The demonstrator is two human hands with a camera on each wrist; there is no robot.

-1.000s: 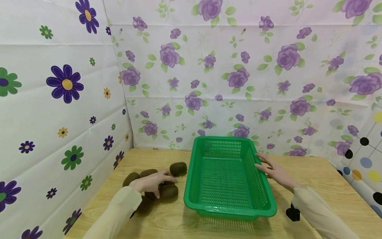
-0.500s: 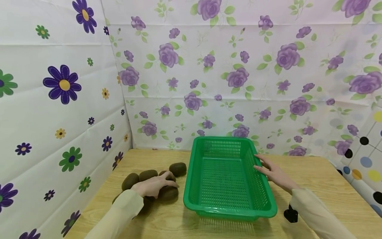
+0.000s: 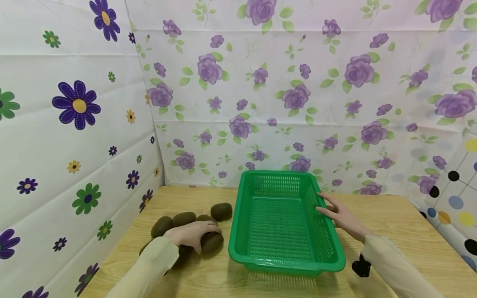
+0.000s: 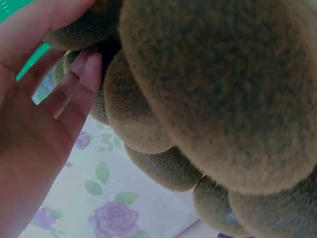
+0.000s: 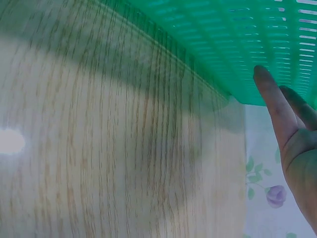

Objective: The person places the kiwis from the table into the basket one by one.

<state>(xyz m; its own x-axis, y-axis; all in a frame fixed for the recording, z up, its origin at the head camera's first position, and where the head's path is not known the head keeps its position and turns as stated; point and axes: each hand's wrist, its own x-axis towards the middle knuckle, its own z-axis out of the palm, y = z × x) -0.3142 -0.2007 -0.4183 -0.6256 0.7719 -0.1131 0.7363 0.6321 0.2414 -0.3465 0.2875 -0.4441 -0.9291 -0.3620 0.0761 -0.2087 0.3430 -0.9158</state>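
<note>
In the head view my left hand is among several brown kiwis, its thumb and fingers around the kiwi nearest the basket. The left wrist view shows that kiwi within the fingers, with other fuzzy kiwis crowded alongside. A green plastic basket with slotted walls stands in the middle of the table, nothing inside it. My right hand holds its right rim, two digits over the edge. In the right wrist view, other fingers lie against the basket's outer wall.
One kiwi sits a little apart, close to the basket's left side. The wooden table ends at flower-printed sheets behind and on the left. A small black object is at my right wrist.
My left fingers have lowered and closed around the kiwi nearest the basket, which has turned slightly. The right hand and the basket have stayed in place.
</note>
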